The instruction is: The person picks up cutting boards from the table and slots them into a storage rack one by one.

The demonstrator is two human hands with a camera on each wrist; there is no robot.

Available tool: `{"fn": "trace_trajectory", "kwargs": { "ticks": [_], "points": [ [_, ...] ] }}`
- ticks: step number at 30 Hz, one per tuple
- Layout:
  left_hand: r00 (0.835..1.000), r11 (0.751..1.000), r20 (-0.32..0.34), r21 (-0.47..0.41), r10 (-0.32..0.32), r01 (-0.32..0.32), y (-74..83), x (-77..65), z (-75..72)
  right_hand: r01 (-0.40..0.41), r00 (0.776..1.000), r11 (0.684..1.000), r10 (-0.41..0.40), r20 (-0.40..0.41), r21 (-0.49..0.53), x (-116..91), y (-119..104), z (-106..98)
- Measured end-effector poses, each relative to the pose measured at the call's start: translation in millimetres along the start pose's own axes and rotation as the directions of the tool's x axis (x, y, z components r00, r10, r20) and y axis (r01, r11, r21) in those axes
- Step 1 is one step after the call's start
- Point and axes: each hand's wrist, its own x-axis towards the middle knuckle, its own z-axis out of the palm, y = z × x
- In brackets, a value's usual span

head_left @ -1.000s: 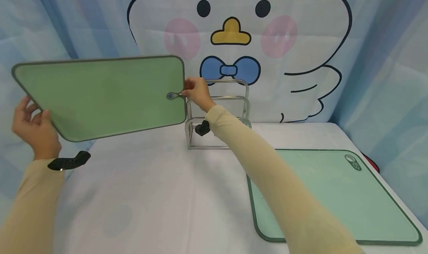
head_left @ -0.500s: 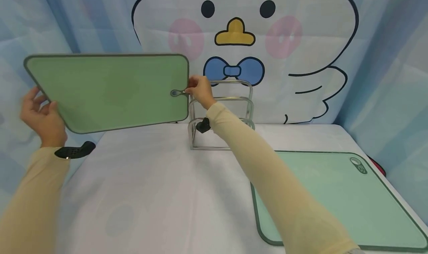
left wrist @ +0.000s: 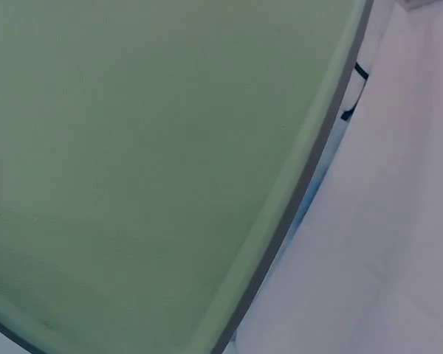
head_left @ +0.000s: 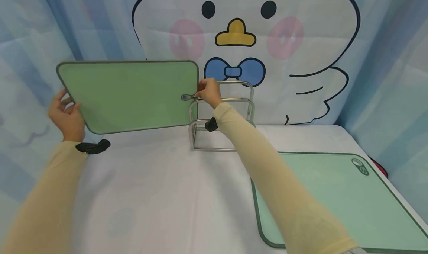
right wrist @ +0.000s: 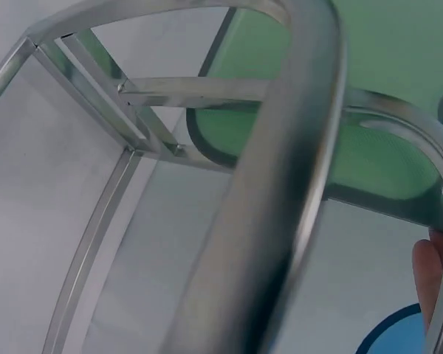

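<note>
A green cutting board [head_left: 127,97] with a dark rim is held up on its long edge above the back left of the table. My left hand [head_left: 68,118] grips its left edge, thumb in front and fingers behind. By the small hole at the other end, my right hand [head_left: 210,92] pinches the right edge. That end overlaps the left side of a silver wire rack [head_left: 217,149] in the head view. Through the rack's bars [right wrist: 280,184], the right wrist view shows the board's rounded corner and a fingertip. Only board surface and rim [left wrist: 303,177] show in the left wrist view.
A second, lighter green cutting board [head_left: 334,194] lies flat on the white tablecloth [head_left: 157,194] at the right, partly under my right sleeve [head_left: 277,179]. A cartoon-printed curtain [head_left: 311,34] hangs behind the table. Something red [head_left: 380,167] peeks out at the right edge.
Both hands have carried the held board rightward, its right end now overlapping the rack. The left hand has moved farther than the right. The second board stays on the table.
</note>
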Motion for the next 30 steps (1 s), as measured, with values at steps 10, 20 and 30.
{"fn": "trace_trajectory", "kwargs": {
  "ticks": [10,20,30],
  "points": [
    [0.982,0.983,0.090,-0.063,-0.167,0.173,-19.4,-6.9,10.4,-0.075,0.993,0.994,0.082,0.080,-0.082,2,7,-22],
    [0.928,0.940,0.241,-0.123,-0.283,0.319,-21.7,-14.8,16.7,-0.086,0.984,0.978,0.113,0.135,-0.192,4,21,-40],
    [0.876,0.925,0.374,-0.102,-0.305,0.366,-29.5,-5.0,10.2,-0.222,0.950,0.969,0.190,0.249,0.106,10,28,-60]
  ]
}}
